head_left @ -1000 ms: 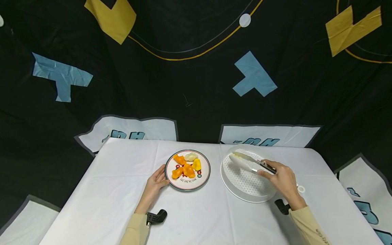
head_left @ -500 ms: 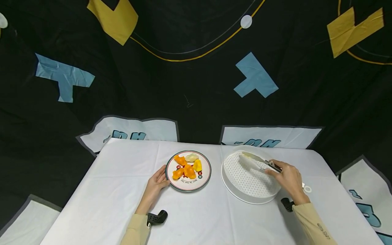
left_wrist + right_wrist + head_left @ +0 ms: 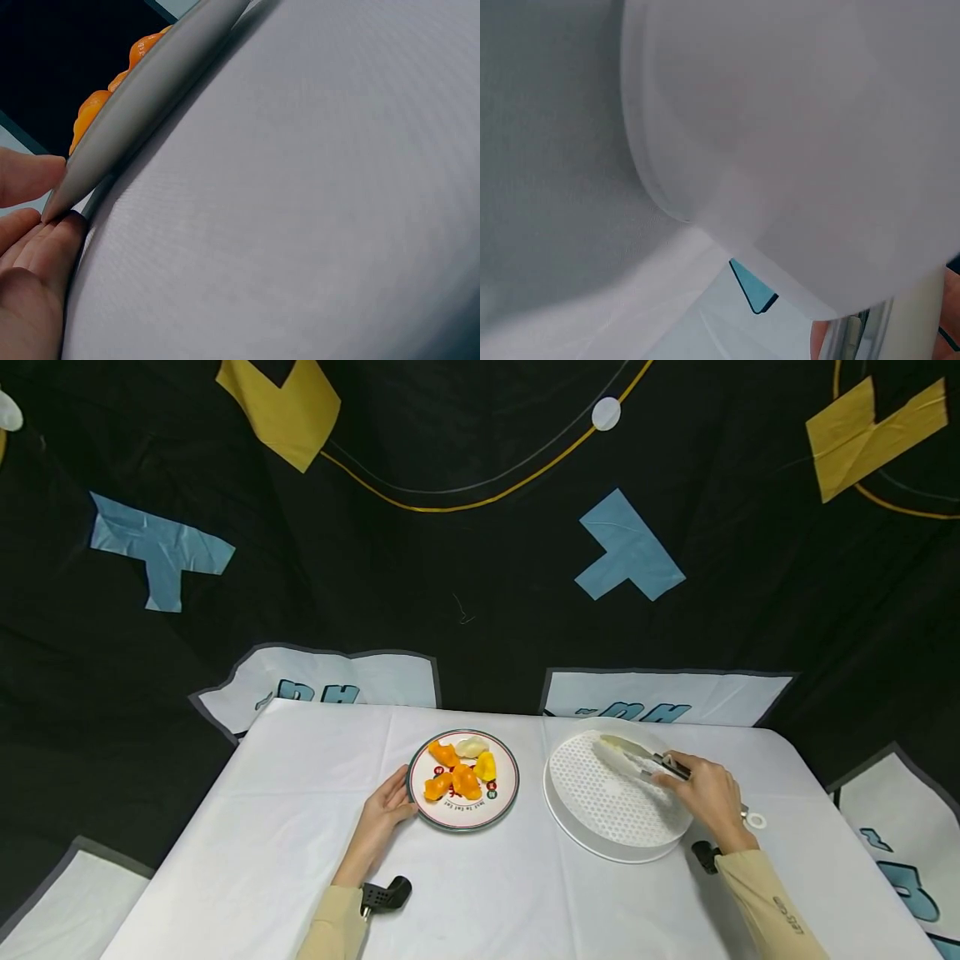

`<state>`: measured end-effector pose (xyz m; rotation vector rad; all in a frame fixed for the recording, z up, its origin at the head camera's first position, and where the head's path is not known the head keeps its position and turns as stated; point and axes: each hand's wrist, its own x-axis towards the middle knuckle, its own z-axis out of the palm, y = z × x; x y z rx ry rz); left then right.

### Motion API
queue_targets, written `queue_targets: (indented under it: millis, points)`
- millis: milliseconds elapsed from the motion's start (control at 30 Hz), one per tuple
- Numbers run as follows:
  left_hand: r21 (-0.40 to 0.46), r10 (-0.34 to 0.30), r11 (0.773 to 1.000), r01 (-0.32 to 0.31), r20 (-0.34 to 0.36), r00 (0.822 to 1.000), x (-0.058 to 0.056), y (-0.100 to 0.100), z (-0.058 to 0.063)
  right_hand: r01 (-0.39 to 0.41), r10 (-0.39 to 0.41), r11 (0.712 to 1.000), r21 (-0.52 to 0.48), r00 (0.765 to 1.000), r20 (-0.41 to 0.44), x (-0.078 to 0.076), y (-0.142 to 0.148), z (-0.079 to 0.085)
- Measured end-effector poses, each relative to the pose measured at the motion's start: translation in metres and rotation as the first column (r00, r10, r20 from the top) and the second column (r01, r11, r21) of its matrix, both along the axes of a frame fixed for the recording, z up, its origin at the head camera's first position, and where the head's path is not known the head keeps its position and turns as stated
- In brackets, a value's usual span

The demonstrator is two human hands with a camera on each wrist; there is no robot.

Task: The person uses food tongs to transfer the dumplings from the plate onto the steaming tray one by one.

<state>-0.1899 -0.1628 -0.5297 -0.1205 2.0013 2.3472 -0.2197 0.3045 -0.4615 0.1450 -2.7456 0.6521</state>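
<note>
At the left my left hand (image 3: pixel 384 814) pinches the rim of a round white plate (image 3: pixel 491 808) with a dark green edge. On the plate lie several lumpy food-like pieces, orange (image 3: pixel 465 782), yellow (image 3: pixel 485 767) and pale (image 3: pixel 472 747). In the left wrist view the thumb (image 3: pixel 26 176) is on one side of the plate's edge (image 3: pixel 135 112), the fingers on the other. My right hand (image 3: pixel 708 797) grips a pair of tongs (image 3: pixel 637 758) with cream tips and a black handle. Those tips hover over a round white perforated tray (image 3: pixel 600 810); whether anything is between them, I cannot tell.
A white cloth (image 3: pixel 480 893) covers the table. The plate and the tray stand side by side with a strip of cloth between them. Behind the table hangs a black curtain (image 3: pixel 420 610) with blue and yellow tape shapes.
The right hand and the tongs have shifted to the right over the perforated tray. My left hand stays at the plate's rim, and the pieces lie as before.
</note>
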Motion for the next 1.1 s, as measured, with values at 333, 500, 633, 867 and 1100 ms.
queue_targets:
  millis: [333, 500, 633, 867, 1100]
  points:
    - [0.001, 0.001, 1.0, -0.001, -0.002, 1.0, 0.0, 0.0, 0.001, 0.012, -0.014, 1.0, 0.018, 0.997, 0.08, -0.004, 0.002, 0.001]
    - [0.008, 0.004, 1.0, -0.004, -0.005, 1.0, 0.0, 0.0, 0.001, 0.033, -0.036, 0.999, 0.018, 0.99, 0.139, -0.004, 0.001, 0.004]
    - [0.006, 0.004, 1.0, -0.004, 0.001, 1.0, 0.0, 0.0, 0.001, 0.033, -0.035, 0.999, 0.013, 0.991, 0.131, -0.002, 0.001, 0.005]
    - [0.006, 0.006, 1.0, -0.006, 0.001, 1.0, 0.001, 0.0, 0.001, 0.021, -0.021, 1.0, 0.006, 0.997, 0.073, 0.0, 0.0, 0.01]
    - [0.004, 0.0, 1.0, 0.0, -0.007, 1.0, 0.0, 0.0, -0.001, -0.013, 0.013, 1.0, -0.006, 1.0, 0.027, 0.001, -0.009, 0.017]
